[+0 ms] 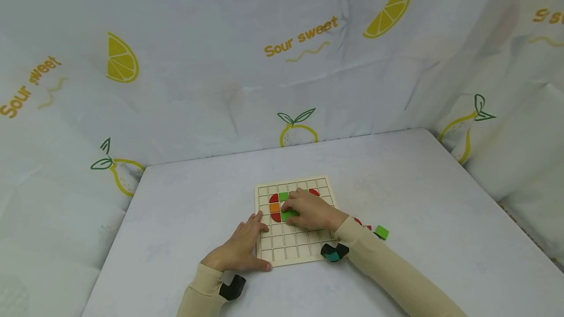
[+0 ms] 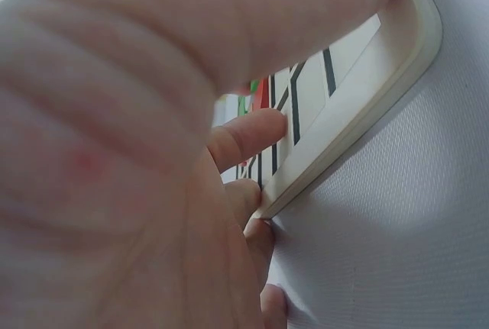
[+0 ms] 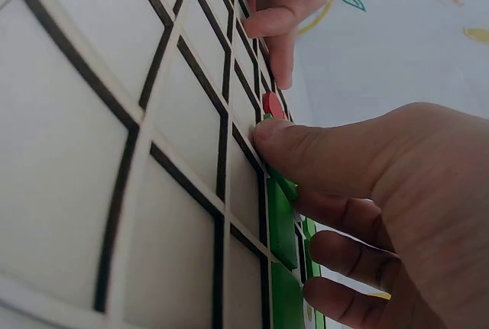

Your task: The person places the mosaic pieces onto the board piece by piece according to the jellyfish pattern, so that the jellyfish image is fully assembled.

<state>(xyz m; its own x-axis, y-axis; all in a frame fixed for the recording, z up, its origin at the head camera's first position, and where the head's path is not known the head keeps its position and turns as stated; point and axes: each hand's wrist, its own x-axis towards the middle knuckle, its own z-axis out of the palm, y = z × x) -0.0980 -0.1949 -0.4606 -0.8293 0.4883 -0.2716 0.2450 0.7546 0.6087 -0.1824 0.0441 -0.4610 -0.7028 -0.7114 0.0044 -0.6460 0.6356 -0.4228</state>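
A pale wooden grid board (image 1: 304, 253) lies on the table before me. My left hand (image 1: 242, 246) rests at its left edge, fingers spread over the rim and thumb by the near corner. Over the board's middle, my right hand (image 1: 313, 209) pinches a tilted green tile (image 3: 283, 184) between thumb and forefinger; the fingers partly cover it. Set in the grid are red rounded pieces (image 1: 274, 198), an orange tile (image 1: 274, 207) and green tiles (image 1: 283, 196). Some cells are hidden under the right hand.
Right of the board lie loose pieces, among them a green tile (image 1: 381, 232) and a red piece (image 1: 357, 220), partly behind the right sleeve (image 1: 383, 263). A lemon-print cloth (image 1: 198, 111) hangs behind the white table (image 1: 198, 194).
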